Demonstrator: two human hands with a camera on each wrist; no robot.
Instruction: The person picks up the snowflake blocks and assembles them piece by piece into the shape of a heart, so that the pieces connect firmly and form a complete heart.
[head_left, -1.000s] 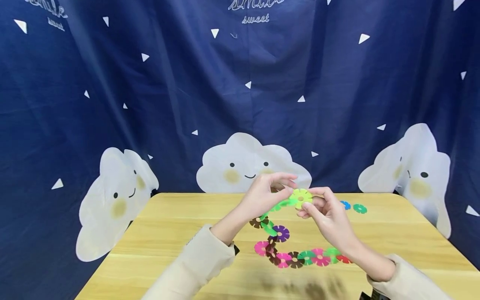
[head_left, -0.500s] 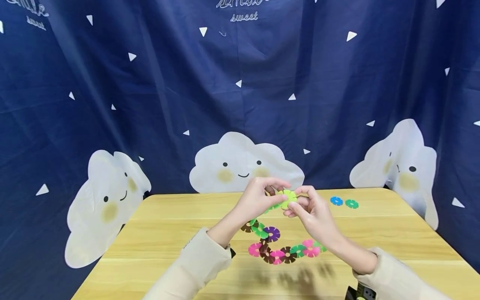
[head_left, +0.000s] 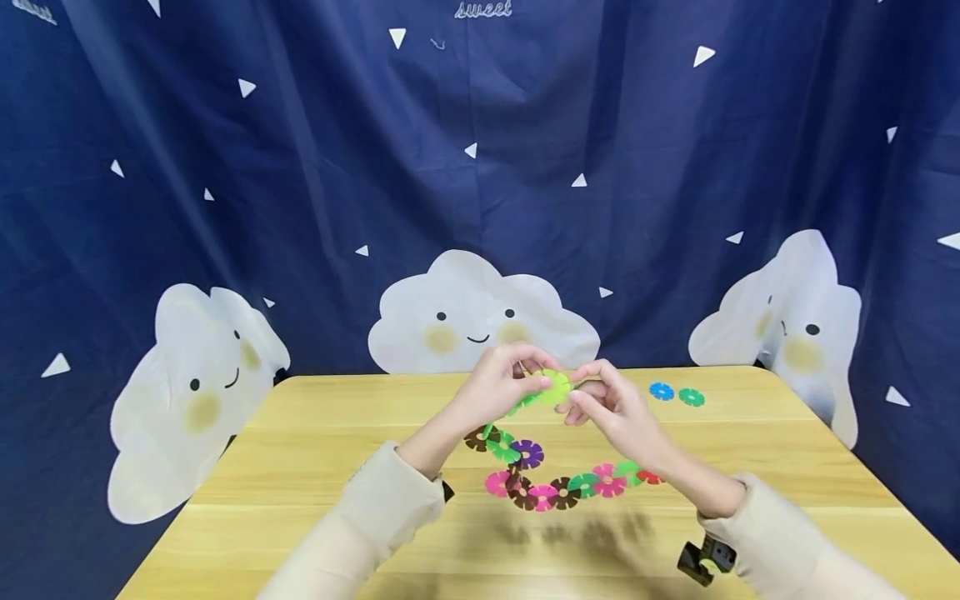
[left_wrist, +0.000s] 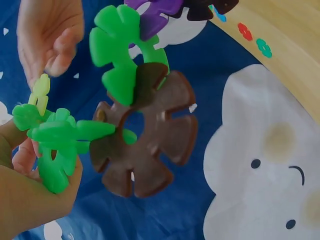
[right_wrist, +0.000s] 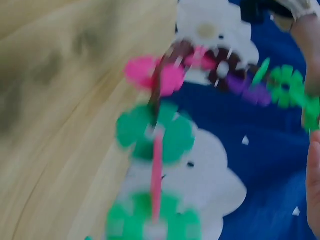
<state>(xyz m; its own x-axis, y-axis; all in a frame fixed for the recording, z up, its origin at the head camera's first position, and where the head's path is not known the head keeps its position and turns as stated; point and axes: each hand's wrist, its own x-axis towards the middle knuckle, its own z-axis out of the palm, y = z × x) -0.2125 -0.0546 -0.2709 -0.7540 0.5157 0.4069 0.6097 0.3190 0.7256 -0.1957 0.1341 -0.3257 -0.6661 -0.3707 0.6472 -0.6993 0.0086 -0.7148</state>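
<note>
Between left hand (head_left: 498,385), gripping the flower-disc chain (head_left: 517,498) near its end, and right hand (head_left: 617,410) sits a yellow-green flower disc (head_left: 557,387), rim pinched by the latter; slotting seems underway, calling for matched notches.

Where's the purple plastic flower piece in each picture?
Head: the purple plastic flower piece is in the lower half, just right of the middle.
Left wrist: the purple piece is at the top edge, near the middle.
Right wrist: the purple piece is blurred, in the upper right.
All views share the dark-blue cloth curtain.
</note>
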